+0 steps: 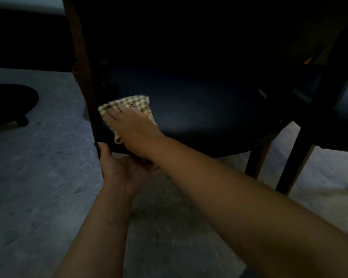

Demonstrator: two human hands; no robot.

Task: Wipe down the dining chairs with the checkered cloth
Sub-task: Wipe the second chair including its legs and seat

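A dining chair with a dark blue padded seat [199,109] fills the middle of the dim view. My right hand [129,125] lies flat on the checkered cloth [133,102], pressing it onto the left part of the seat with straight fingers. My left hand [119,167] grips the front left corner of the seat at the chair's dark leg, thumb on the outer side, fingers curled under the seat edge and partly hidden by my right wrist.
A second dark chair [329,121] stands close on the right, its legs [289,167] on the grey speckled floor [38,177]. A round black base [12,103] sits on the floor at the left. Above the seat everything is in deep shadow.
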